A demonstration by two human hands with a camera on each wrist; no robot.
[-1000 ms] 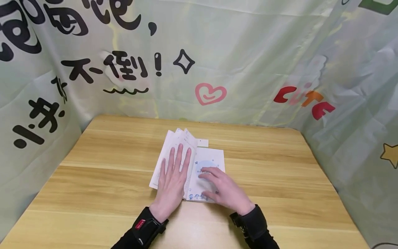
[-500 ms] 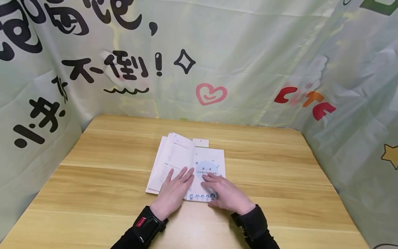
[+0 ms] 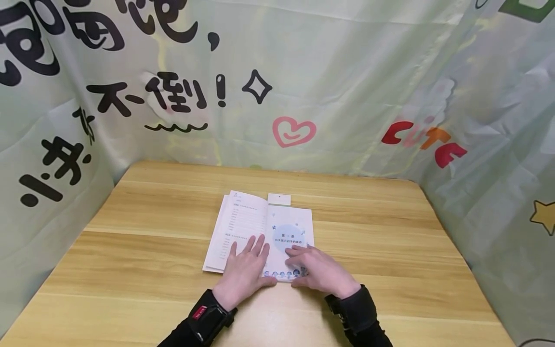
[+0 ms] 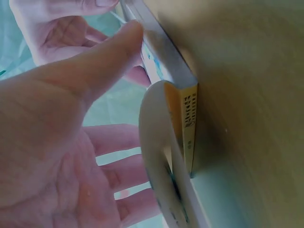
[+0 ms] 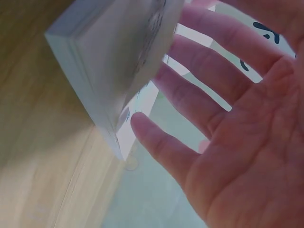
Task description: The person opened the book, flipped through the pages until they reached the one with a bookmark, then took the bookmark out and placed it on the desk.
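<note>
An open book (image 3: 247, 214) lies on the table, with lines of print on its left page and a blue circle and small cartoon figures on its right. My left hand (image 3: 244, 272) rests its fingers on the left page near the fold, its thumb reaching to the near edge of the right page. The right page lies under the slightly bent fingers of my right hand (image 3: 325, 272), whose thumb is at the near edge. In the left wrist view the yellow spine (image 4: 189, 128) shows, with the front leaves curving away from it. The right wrist view shows the thick page block (image 5: 80, 71) beside extended fingers.
A white card-like strip (image 3: 279, 199) sticks out beyond the book's far edge. The wooden table (image 3: 368, 231) reaches to a pale printed cloth (image 3: 338, 86) hung at its back and sides. A dark cable (image 3: 537, 341) shows at the lower right corner.
The raised left pages have come down flatter. My left hand has drawn back toward the near edge and its thumb has spread rightward. My right hand has shifted slightly right and nearer.
</note>
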